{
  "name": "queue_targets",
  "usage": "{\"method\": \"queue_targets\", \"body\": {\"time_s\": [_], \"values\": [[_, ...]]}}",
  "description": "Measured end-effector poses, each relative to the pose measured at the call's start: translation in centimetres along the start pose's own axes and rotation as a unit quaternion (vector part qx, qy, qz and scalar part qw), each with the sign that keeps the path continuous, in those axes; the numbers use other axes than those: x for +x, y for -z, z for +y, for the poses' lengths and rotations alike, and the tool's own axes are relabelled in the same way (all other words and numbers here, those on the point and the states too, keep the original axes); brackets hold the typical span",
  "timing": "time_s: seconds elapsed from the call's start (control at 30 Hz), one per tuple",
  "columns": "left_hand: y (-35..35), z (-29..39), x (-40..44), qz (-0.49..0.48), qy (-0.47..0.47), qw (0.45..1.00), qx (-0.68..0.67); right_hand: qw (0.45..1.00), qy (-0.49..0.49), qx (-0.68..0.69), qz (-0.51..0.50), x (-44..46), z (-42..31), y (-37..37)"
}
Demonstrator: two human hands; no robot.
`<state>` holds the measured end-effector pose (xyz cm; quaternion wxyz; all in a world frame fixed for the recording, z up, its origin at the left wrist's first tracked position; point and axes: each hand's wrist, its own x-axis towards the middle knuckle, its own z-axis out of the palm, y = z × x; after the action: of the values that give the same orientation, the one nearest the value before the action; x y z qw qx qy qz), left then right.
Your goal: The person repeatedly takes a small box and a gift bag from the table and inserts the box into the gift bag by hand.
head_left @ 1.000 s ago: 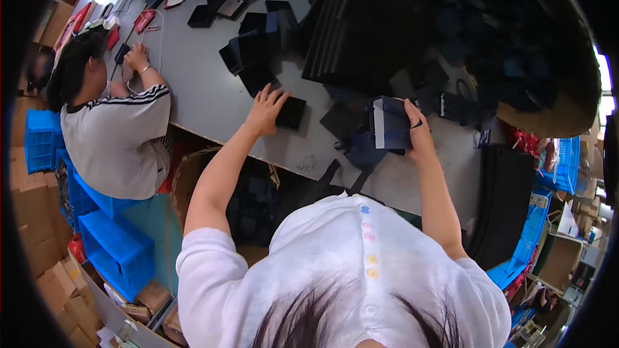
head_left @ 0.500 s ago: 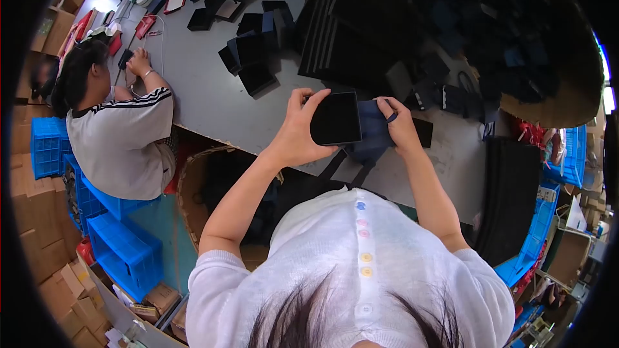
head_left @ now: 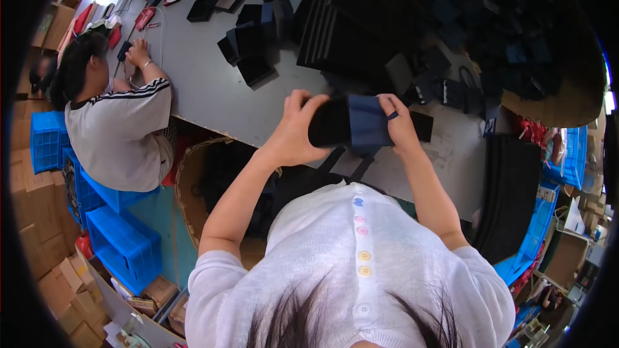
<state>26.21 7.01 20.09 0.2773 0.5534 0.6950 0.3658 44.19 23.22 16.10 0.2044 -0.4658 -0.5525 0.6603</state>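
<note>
My left hand (head_left: 295, 130) is wrapped around the left side of a black box (head_left: 329, 122), thumb below and fingers above. A dark blue sleeve-like cover (head_left: 369, 121) lies against the box's right end and overlaps it. Whether the box sits inside the cover or only behind it, I cannot tell. The fingers of my right hand (head_left: 401, 125) pinch the cover's right edge; a dark blue band circles one finger. Two dark straps (head_left: 362, 165) show below the cover. Both hands are above the table's near edge.
On the grey table (head_left: 206, 90) lie several dark boxes (head_left: 251, 45). Tall black stacked panels (head_left: 335, 19) and a heap of dark blue pieces (head_left: 509, 38) stand beyond. A co-worker (head_left: 119, 122) sits at the left, near blue crates (head_left: 126, 245).
The blue cover has moved left and now overlaps the right part of the black box. The box appears tilted more. The co-worker's hands have shifted slightly.
</note>
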Motion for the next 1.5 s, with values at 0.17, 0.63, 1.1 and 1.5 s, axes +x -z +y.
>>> {"method": "queue_targets", "body": {"time_s": [0.17, 0.63, 1.1, 1.5], "values": [[-0.9, -1.5, -1.9, 0.039, 0.025, 0.992, -0.118, 0.995, 0.044, -0.037, -0.086, -0.6, 1.4, -1.7], [3.2, -7.0, -14.6, 0.115, 0.279, 0.926, 0.225, 0.745, 0.190, -0.636, -0.066, -1.1, 8.6, -1.0], [-4.7, 0.4, -0.4, -0.047, 0.189, 0.791, -0.580, 0.947, 0.072, -0.055, -0.308, -2.0, -5.9, -1.0], [-8.0, -1.2, 0.1, 0.144, 0.041, 0.954, -0.261, 0.845, 0.513, -0.118, 0.096, -1.0, -5.6, -4.4]]}}
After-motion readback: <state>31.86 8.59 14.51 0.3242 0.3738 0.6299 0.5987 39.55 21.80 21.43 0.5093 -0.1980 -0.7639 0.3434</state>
